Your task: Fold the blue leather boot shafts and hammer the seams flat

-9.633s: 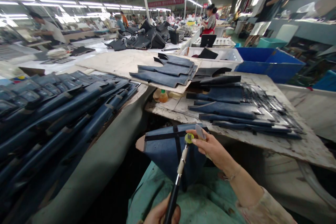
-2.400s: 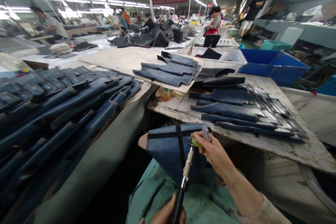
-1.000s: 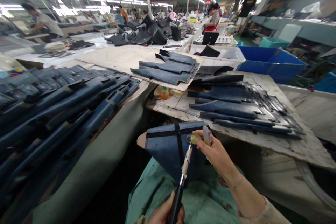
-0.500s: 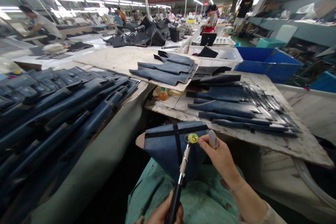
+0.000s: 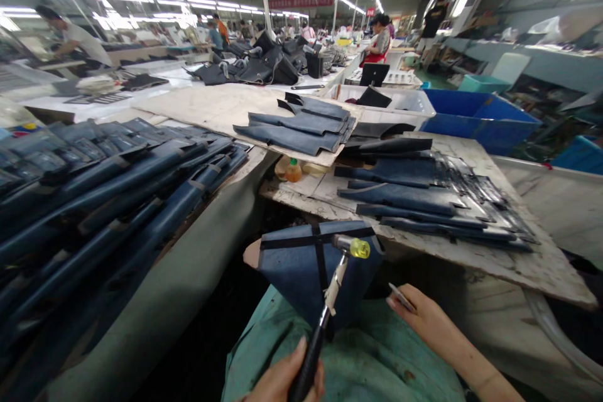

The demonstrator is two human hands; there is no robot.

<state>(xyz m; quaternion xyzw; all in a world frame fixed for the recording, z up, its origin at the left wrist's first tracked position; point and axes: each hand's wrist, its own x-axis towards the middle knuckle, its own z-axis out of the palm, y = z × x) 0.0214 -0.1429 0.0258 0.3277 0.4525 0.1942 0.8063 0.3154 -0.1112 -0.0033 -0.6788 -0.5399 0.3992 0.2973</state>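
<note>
While the black-handled metal hammer (image 5: 333,287) slants away, yellow face (image 5: 359,248) rightward, my left hand (image 5: 288,372) encircles it. My inward-angled right hand (image 5: 421,314) pinches a flat pale piece (image 5: 400,296).

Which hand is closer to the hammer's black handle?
Left. The left hand grips the black handle; the right hand is off to the right, apart from it, holding a small flat piece.

Nothing is legible, even the red banner (image 5: 300,2).
</note>
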